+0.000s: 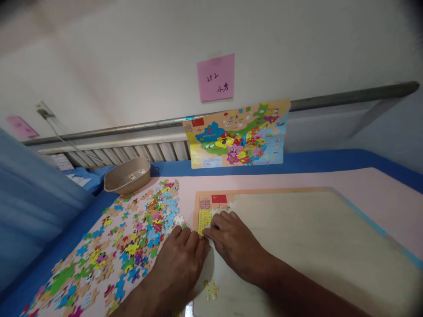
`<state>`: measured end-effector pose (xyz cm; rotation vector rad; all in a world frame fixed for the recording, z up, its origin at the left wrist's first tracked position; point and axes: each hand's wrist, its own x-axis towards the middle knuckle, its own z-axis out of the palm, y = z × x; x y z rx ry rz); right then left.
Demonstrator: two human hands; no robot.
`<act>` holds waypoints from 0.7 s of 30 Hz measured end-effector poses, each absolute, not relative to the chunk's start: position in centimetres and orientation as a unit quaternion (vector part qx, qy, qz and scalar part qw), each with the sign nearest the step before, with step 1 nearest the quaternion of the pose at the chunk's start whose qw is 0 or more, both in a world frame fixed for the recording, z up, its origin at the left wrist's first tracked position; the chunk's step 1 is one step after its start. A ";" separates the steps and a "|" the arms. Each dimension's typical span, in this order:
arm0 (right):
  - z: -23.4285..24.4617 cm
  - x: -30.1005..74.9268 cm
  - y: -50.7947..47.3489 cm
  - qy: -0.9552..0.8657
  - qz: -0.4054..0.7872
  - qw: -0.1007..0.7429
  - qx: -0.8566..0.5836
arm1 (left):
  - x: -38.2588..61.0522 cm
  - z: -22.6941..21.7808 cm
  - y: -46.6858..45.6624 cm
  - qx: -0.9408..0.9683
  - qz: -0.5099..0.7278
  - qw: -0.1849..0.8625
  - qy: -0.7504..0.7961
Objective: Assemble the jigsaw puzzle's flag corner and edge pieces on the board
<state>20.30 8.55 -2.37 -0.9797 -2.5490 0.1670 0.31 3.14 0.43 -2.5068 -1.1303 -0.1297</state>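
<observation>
A pale puzzle board point(297, 237) lies in front of me, with joined jigsaw pieces in its upper left corner, among them a red flag point(219, 199) and a yellow strip point(205, 215). At the lower end of that strip my left hand point(183, 255) and my right hand point(234, 246) meet. Both hands have curled fingers, their tips pinched at a small yellow jigsaw piece point(201, 235) by the board's left edge; the fingers cover much of it. A loose yellow jigsaw piece point(211, 290) rests on the board below my hands.
Many loose jigsaw pieces point(132, 248) are spread left of the board on a pink sheet point(363, 185). Behind them stands a beige basin point(127, 177) with a few pieces inside. A colourful map poster point(238, 136) hangs from a metal rail point(346, 96). A blue curtain point(36, 211) hangs at left.
</observation>
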 end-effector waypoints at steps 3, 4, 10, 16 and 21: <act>-2.5 20.3 8.6 -0.913 0.059 0.200 -0.352 | 0.1 1.1 3.0 -0.894 -0.063 0.211 -0.390; -2.5 20.3 8.6 -0.913 0.058 0.199 -0.352 | 0.0 1.2 2.9 -0.893 -0.074 0.215 -0.389; -2.5 20.2 8.6 -0.912 0.062 0.198 -0.353 | -0.8 1.4 1.0 -0.879 -0.179 0.229 -0.377; -2.2 20.2 8.6 -0.914 0.045 0.180 -0.360 | -0.8 1.9 -1.2 -0.857 -0.245 0.245 -0.382; -2.1 20.0 8.5 -0.913 0.044 0.182 -0.362 | -0.8 1.9 -1.4 -0.844 -0.286 0.230 -0.393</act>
